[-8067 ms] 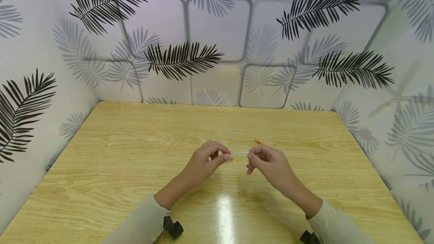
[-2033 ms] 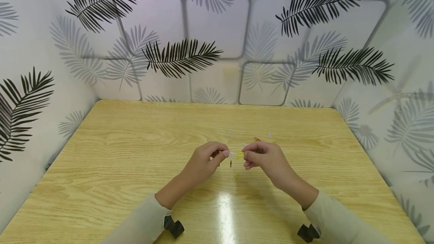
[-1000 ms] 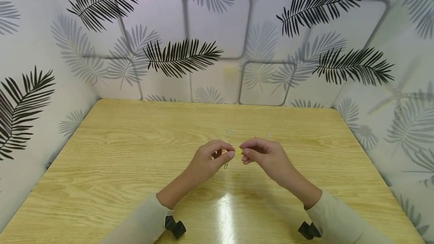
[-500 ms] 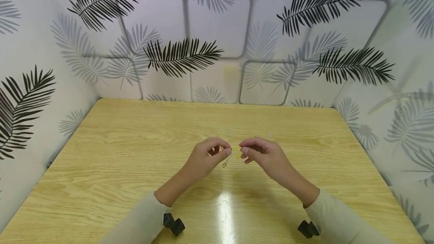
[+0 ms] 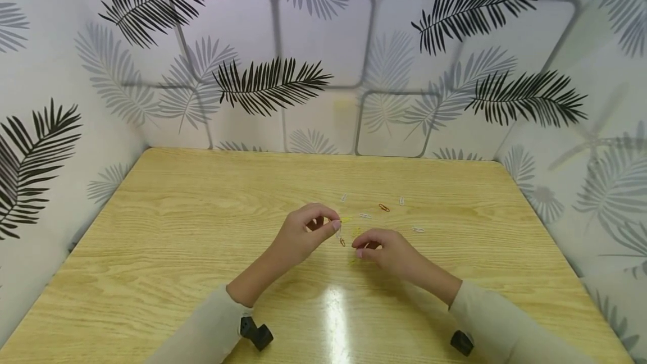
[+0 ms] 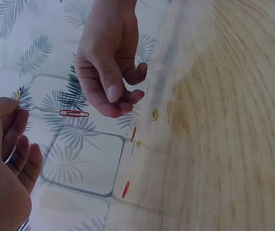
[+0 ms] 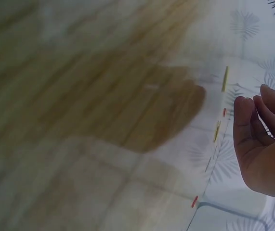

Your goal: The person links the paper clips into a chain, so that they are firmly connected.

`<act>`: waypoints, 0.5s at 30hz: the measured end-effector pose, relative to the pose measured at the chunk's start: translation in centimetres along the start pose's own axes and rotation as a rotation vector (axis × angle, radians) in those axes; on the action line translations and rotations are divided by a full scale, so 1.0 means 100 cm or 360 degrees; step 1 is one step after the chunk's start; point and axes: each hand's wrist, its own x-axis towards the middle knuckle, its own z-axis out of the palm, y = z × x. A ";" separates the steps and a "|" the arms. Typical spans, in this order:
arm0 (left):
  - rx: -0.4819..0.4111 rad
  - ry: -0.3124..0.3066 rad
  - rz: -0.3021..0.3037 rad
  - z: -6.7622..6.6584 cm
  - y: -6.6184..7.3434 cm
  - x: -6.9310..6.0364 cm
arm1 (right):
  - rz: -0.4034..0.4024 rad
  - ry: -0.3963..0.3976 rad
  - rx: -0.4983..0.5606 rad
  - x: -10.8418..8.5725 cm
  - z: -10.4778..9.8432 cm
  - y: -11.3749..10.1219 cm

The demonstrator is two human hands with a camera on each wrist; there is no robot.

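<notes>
My left hand (image 5: 305, 235) pinches a short chain of linked paper clips between thumb and forefinger. A yellow paper clip (image 5: 346, 219) sticks out at the fingertips; below it hang a white part (image 6: 45, 109) and a red paper clip (image 6: 74, 113) at the end. How many white clips are linked is unclear. Low over the table, my right hand (image 5: 384, 249) has loosely bent fingers with nothing visible between them. Its fingertips are just above a loose yellow paper clip (image 5: 354, 262), partly hidden. Another yellow paper clip (image 5: 356, 231) lies just beyond that hand.
Several loose clips lie farther back on the wooden table (image 5: 202, 212): an orange-red paper clip (image 5: 384, 207), and white ones, including one white paper clip (image 5: 365, 215) and a second white paper clip (image 5: 418, 229) to the right. A patterned backdrop (image 5: 323, 44) stands behind.
My right hand earlier held a yellow clip against the chain. It has let go and moved down toward the table. The yellow clip now stays with the chain in my left hand.
</notes>
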 end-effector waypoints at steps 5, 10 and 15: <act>-0.0006 -0.0010 -0.0005 0.000 0.000 -0.001 | -0.0095 -0.0055 -0.0216 0.002 0.006 0.008; -0.0014 -0.0014 -0.0010 0.000 0.000 0.000 | -0.0109 -0.0063 -0.0403 0.004 0.010 0.010; -0.0028 -0.0027 -0.0019 0.000 0.001 -0.001 | -0.0121 -0.0077 -0.0538 0.005 0.012 0.007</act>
